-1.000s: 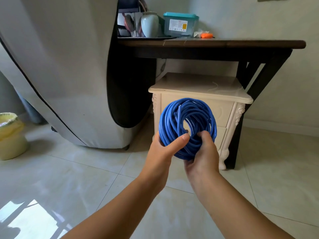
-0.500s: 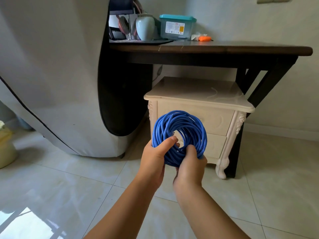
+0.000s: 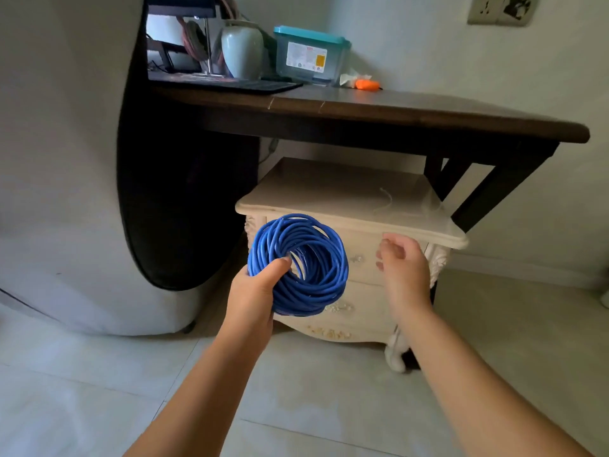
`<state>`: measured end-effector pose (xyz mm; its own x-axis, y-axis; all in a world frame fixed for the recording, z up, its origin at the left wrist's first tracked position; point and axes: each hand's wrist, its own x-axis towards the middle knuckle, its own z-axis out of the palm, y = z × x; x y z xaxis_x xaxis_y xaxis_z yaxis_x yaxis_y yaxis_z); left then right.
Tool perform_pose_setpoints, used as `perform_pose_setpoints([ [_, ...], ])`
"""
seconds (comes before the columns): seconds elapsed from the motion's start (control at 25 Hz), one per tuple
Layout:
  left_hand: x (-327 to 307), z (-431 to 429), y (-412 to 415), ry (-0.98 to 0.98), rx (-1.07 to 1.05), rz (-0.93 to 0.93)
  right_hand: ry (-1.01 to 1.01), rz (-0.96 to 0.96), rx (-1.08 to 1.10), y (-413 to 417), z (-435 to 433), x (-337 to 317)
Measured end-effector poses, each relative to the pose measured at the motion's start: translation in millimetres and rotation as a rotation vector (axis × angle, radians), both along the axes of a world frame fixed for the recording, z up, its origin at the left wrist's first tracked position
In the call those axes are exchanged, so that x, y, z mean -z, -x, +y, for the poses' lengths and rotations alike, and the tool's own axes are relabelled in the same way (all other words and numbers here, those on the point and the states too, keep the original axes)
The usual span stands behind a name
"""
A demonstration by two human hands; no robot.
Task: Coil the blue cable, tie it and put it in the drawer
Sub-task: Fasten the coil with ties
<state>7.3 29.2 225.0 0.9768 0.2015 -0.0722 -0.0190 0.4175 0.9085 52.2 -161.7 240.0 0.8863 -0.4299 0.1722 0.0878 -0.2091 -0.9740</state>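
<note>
The blue cable is wound into a thick round coil, held up in front of the cream nightstand. My left hand grips the coil's lower left side, thumb through its middle. My right hand is off the coil, to its right, in front of the upper drawer; its fingers are loosely curled and hold nothing. Both drawers look closed. A thin white string lies on the nightstand's top.
A dark wooden desk stands over the nightstand, carrying a pale vase, a teal-lidded box and an orange object. A large grey covered shape fills the left. Pale floor tiles lie below.
My right hand has let go of the coil and moved right toward the upper drawer front. My left hand alone holds the coil. The view has come closer to the nightstand.
</note>
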Motion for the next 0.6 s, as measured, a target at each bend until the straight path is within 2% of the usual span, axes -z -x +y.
perform_pose_setpoints([
  [0.12,-5,3,-36,-0.054,-0.014,-0.006,0.475,-0.019,-0.052,-74,-30,-17],
  [0.28,1,9,-67,-0.077,-0.027,0.025,0.928,0.072,-0.087,-163,-51,-26],
  [0.48,12,16,-86,-0.089,0.014,0.053,1.182,0.305,-0.203,-213,-50,-34],
  [0.6,18,15,-92,-0.053,0.027,0.086,1.271,0.258,-0.276,-216,-42,-36],
])
